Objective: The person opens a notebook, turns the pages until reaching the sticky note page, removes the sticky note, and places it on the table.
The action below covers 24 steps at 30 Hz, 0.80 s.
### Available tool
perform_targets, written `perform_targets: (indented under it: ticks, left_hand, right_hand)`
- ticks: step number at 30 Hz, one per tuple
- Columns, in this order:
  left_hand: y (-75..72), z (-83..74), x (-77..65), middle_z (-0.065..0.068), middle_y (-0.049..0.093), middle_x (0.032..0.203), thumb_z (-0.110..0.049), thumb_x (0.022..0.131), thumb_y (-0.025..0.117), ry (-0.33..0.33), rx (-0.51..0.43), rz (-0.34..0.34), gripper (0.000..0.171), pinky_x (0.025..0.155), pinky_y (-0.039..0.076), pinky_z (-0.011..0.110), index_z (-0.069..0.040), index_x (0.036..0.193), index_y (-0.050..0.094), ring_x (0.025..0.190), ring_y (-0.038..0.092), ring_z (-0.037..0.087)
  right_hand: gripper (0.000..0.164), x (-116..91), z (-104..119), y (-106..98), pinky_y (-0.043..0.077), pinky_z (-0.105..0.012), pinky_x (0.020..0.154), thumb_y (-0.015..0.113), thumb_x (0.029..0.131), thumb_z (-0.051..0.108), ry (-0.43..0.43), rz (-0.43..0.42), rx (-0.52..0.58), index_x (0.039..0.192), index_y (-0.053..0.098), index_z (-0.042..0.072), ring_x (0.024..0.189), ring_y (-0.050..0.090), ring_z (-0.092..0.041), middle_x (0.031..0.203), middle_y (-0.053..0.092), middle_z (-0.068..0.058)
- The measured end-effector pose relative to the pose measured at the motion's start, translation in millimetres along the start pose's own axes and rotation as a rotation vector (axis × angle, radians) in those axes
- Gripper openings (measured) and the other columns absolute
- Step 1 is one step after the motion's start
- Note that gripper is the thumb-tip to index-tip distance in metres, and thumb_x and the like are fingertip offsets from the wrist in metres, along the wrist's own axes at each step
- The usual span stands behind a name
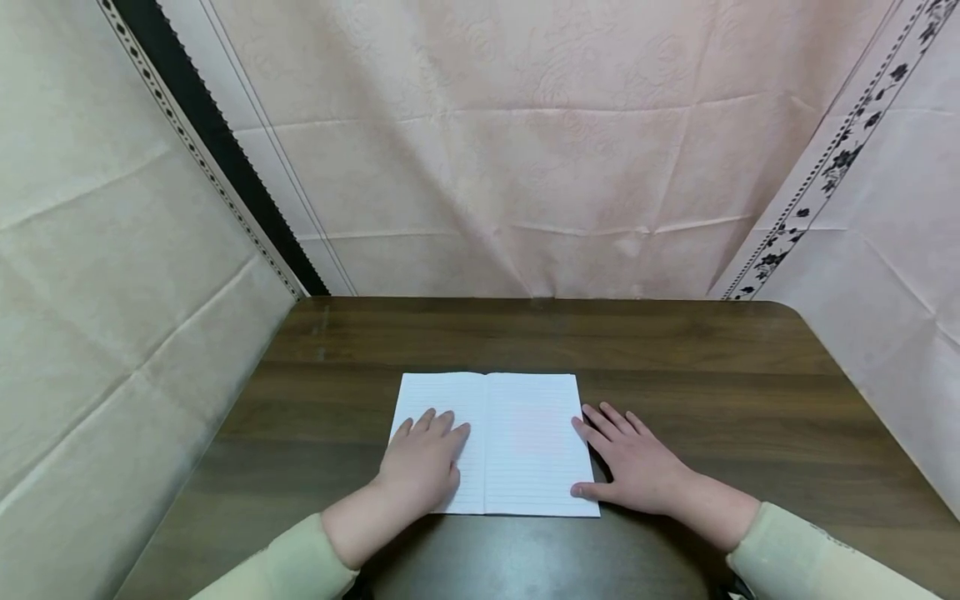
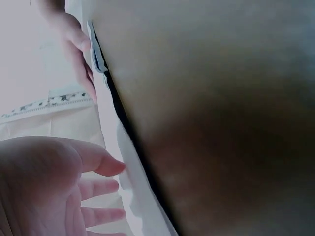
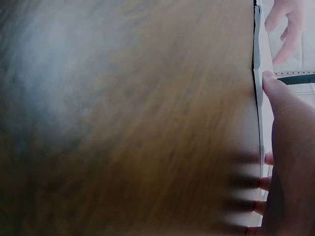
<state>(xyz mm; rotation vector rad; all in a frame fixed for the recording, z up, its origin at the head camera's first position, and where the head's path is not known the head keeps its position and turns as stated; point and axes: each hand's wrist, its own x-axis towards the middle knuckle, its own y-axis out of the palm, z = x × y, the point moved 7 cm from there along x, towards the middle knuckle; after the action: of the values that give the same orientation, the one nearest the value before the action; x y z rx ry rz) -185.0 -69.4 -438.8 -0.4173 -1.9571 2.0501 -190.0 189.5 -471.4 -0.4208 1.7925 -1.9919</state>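
An open notebook (image 1: 525, 442) with blank ruled white pages lies flat on the wooden table, its fold running up the middle. My left hand (image 1: 423, 467) rests on the left page, fingers spread and fairly straight. At the right edge of the notebook is my right hand (image 1: 641, 467); its thumb touches the page's lower corner while the fingers reach along the side edge. In the left wrist view, the left hand's (image 2: 54, 182) thumb and fingertips meet the paper. The right wrist view shows the right hand's (image 3: 293, 142) thumb on the page and fingertips at the tabletop.
The brown wooden table (image 1: 360, 342) extends around the notebook on every side. Pale cloth hangs behind it (image 1: 525, 167) and along the left and right sides, with a black strip (image 1: 232, 158) at the left and a floral border (image 1: 832, 167) at the right.
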Motion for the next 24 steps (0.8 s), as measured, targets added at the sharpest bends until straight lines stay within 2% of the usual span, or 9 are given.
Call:
perform_targets:
  ticks: [5, 10, 18, 24]
  left_hand:
    - [2.1, -12.6, 11.2, 0.007, 0.04, 0.143, -0.042, 0.09, 0.049, 0.021, -0.036, 0.058, 0.05, 0.104, 0.029, 0.053, -0.022, 0.136, 0.047, 0.132, 0.034, 0.031]
    - [6.7, -16.8, 17.9, 0.01, 0.033, 0.147, -0.06, 0.088, 0.043, 0.004, -0.064, 0.105, 0.066, 0.103, 0.027, 0.056, -0.021, 0.141, 0.039, 0.134, 0.03, 0.033]
    - [16.4, -14.7, 22.1, 0.01, 0.022, 0.152, -0.065, 0.086, 0.04, -0.043, -0.12, 0.155, 0.077, 0.102, 0.024, 0.061, -0.017, 0.145, 0.029, 0.138, 0.021, 0.033]
    - [19.7, -13.3, 23.4, 0.009, 0.021, 0.152, -0.065, 0.086, 0.04, -0.061, -0.148, 0.183, 0.079, 0.1, 0.024, 0.064, -0.014, 0.146, 0.028, 0.138, 0.02, 0.032]
  right_hand:
    - [0.095, 0, -1, 0, 0.015, -0.054, 0.109, 0.038, 0.073, 0.082, 0.005, 0.004, 0.0, 0.148, 0.021, 0.025, 0.141, 0.012, -0.028, 0.154, 0.017, -0.002]
    - [0.095, 0, 0, 2, 0.015, -0.053, 0.109, 0.037, 0.073, 0.082, 0.006, 0.003, -0.003, 0.148, 0.021, 0.025, 0.141, 0.011, -0.027, 0.154, 0.016, -0.001]
    - [0.096, 1, -1, 3, 0.014, -0.053, 0.109, 0.036, 0.072, 0.083, 0.014, 0.016, -0.002, 0.148, 0.021, 0.025, 0.142, 0.011, -0.026, 0.154, 0.016, -0.001]
    - [0.096, 1, -1, 3, 0.015, -0.052, 0.109, 0.037, 0.072, 0.083, 0.009, 0.006, -0.007, 0.148, 0.021, 0.025, 0.141, 0.011, -0.026, 0.154, 0.016, -0.001]
